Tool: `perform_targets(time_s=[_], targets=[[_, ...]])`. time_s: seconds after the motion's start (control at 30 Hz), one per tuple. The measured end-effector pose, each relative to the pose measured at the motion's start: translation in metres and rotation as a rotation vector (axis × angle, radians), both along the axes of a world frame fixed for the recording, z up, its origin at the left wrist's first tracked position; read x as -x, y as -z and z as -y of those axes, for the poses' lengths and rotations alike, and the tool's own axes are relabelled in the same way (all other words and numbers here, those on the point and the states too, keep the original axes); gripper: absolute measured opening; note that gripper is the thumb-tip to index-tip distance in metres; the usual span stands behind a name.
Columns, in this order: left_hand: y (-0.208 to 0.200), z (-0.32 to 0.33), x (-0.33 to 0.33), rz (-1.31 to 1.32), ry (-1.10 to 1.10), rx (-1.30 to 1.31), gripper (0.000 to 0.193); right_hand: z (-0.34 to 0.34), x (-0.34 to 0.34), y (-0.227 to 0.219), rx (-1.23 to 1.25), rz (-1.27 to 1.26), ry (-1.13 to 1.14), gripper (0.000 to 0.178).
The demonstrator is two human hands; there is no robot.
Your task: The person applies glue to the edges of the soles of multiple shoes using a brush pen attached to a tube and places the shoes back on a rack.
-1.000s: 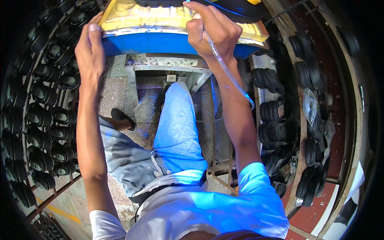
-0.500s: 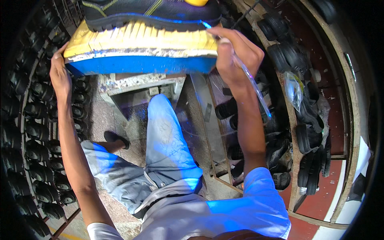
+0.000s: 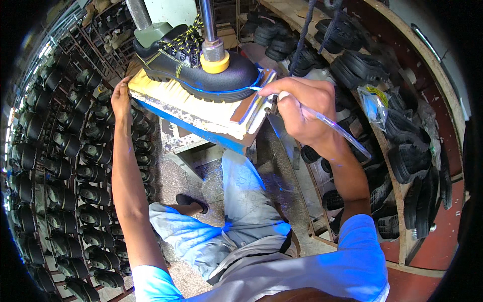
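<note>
A black lace-up shoe (image 3: 221, 75) with yellow stitching sits on a yellow-padded platform (image 3: 166, 89) with a blue side. A metal rod with a yellow ring (image 3: 215, 64) bears on its upper. My right hand (image 3: 307, 108) pinches a slim, clear-handled pen-like tool (image 3: 342, 132). The tool's pale tip touches the toe just above the black sole. A bright blue line runs along that seam; whether it is light or a mark I cannot tell. My left hand (image 3: 122, 103) grips the platform's left edge, fingers curled round it.
Racks of black shoes (image 3: 80, 176) fill the left side. On the right, a wooden-edged shelf (image 3: 387, 151) holds several black soles (image 3: 352, 73) and a clear plastic bag (image 3: 373, 106). Dark cords (image 3: 304, 35) hang near the tool. The platform rests on a paint-worn stand (image 3: 176, 138).
The view has shifted, so the whole shoe and the rod now show, with the platform appearing tilted down to the right. The tool tip is still at the toe; my left hand stays on the platform's edge.
</note>
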State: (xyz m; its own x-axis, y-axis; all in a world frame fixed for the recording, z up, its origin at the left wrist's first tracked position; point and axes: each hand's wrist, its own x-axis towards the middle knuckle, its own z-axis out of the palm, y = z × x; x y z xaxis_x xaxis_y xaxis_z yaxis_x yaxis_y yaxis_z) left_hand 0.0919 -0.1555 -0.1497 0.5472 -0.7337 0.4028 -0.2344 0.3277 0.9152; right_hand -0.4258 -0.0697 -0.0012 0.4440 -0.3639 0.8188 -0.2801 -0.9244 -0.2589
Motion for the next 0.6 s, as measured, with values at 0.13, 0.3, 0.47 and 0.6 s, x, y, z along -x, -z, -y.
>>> perform_targets(time_s=[0.13, 0.3, 0.47, 0.6], targets=[[-0.004, 0.018, 0.019, -0.042, 0.044, 0.009, 0.034, -0.007, 0.005, -0.003, 0.051, -0.016, 0.191, 0.01], [-0.013, -0.011, 0.03, -0.006, -0.04, -0.009, 0.033, -0.015, 0.023, -0.01, 0.009, 0.062, 0.033, 0.016], [-0.007, -0.1, 0.09, 0.06, -0.374, 0.159, 0.031, -0.033, 0.013, 0.001, -0.592, 0.142, -0.199, 0.041], [-0.012, -0.195, 0.204, 0.1, -0.367, 0.09, 0.025, -0.008, -0.029, 0.049, -0.567, 0.198, -0.253, 0.036]])
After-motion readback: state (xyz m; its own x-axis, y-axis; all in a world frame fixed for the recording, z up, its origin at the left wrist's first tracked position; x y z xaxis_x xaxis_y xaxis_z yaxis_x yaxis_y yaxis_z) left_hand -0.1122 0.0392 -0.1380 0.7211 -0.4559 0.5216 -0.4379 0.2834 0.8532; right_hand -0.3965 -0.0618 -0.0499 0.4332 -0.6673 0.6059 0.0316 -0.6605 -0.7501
